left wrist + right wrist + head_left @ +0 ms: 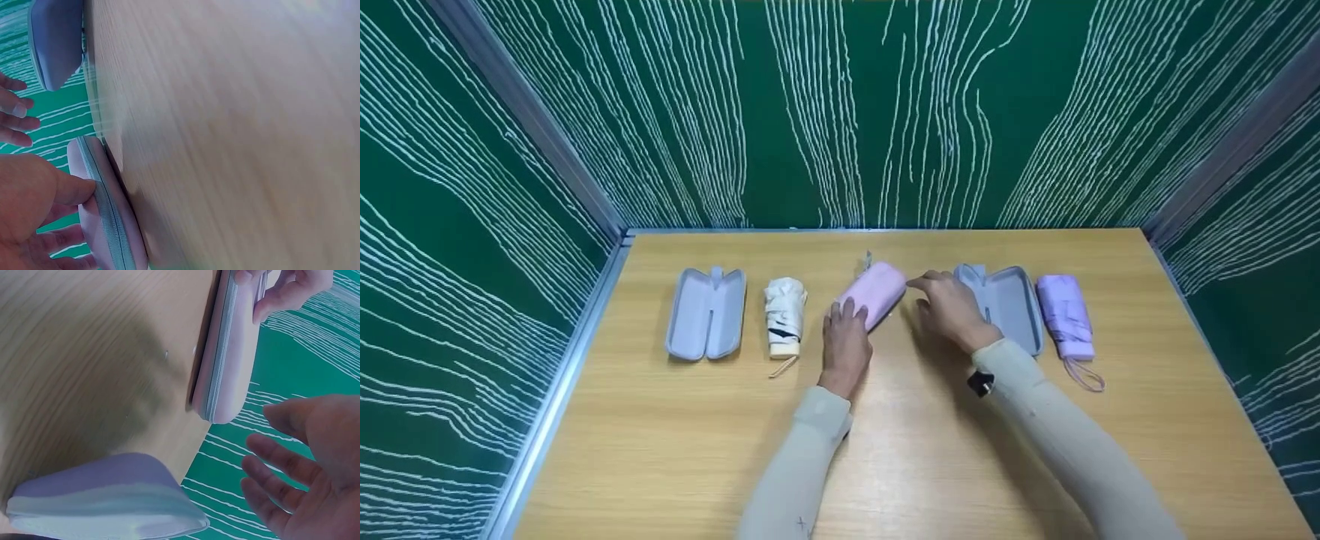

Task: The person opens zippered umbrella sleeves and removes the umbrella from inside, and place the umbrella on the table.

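A pink zip case (877, 289) lies closed and slanted mid-table, its zip pull (868, 259) sticking out at the far side. My left hand (846, 345) grips its near end; in the left wrist view the thumb (76, 188) presses near the grey zip and the fingers reach over the other side. My right hand (952, 311) hovers by the case's far right end with nothing in it. The right wrist view shows its fingers (287, 458) loosely spread, apart from the pink case (236, 371). Behind that hand stands an unfolded grey case (1016, 307), partly covered.
Left of the pink case lies a folded white umbrella (785, 311) with a cord loop, then another unfolded grey case (727, 315). A folded purple umbrella (1065, 315) lies at the right. Green walls (810, 112) with white lines surround the wooden table (675, 450).
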The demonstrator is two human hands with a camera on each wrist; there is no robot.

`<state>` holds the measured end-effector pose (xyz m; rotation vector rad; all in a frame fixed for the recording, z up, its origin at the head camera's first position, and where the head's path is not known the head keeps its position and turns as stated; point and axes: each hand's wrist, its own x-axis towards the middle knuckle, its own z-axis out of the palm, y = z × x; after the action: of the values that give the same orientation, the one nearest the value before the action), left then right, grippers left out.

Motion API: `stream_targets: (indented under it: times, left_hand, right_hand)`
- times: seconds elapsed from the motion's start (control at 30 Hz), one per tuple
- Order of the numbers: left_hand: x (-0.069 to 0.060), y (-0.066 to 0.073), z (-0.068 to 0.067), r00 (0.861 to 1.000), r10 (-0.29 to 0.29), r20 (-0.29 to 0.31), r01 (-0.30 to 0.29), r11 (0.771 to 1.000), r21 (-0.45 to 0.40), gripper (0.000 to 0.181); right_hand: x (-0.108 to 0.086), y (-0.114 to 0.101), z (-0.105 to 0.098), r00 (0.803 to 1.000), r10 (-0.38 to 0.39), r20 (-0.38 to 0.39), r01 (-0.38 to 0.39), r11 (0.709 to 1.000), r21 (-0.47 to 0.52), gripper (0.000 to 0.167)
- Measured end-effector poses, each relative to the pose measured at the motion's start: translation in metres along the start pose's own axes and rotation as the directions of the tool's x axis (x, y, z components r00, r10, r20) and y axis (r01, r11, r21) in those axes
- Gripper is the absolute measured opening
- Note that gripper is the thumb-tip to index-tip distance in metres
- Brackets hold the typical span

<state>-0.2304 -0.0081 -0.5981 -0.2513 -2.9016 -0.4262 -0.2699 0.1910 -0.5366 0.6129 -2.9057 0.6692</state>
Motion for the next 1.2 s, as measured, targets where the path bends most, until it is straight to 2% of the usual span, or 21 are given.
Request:
stream_targets:
  times: [0.33, 0.63, 0.93, 1.2]
  left_hand:
    - [0.0, -0.001, -0.002, 1.0, 0.011, -0.01, -0.011, 1.0, -0.011, 0.051]
    - [-0.001, -0.003, -0.002, 1.0, 0.007, 0.007, -0.007, 0.999, -0.033, 0.053]
    - [-0.003, -0.002, -0.002, 0.999, 0.023, -0.032, -0.023, 1.0, 0.021, 0.049]
    - [-0.003, -0.002, -0.006, 0.999, 0.04, -0.023, -0.039, 0.998, 0.044, 0.037]
  right_hand:
    - [0.004, 0.001, -0.003, 0.992, 0.093, 0.087, -0.095, 0.995, 0.023, 0.04]
    - [0.008, 0.0, -0.001, 0.995, 0.064, 0.079, -0.065, 0.998, 0.022, 0.04]
    - [0.013, 0.0, 0.001, 0.997, 0.046, 0.063, -0.044, 0.999, -0.022, 0.038]
    - [0.015, 0.001, 0.001, 0.994, 0.07, 0.086, -0.068, 0.997, -0.022, 0.04]
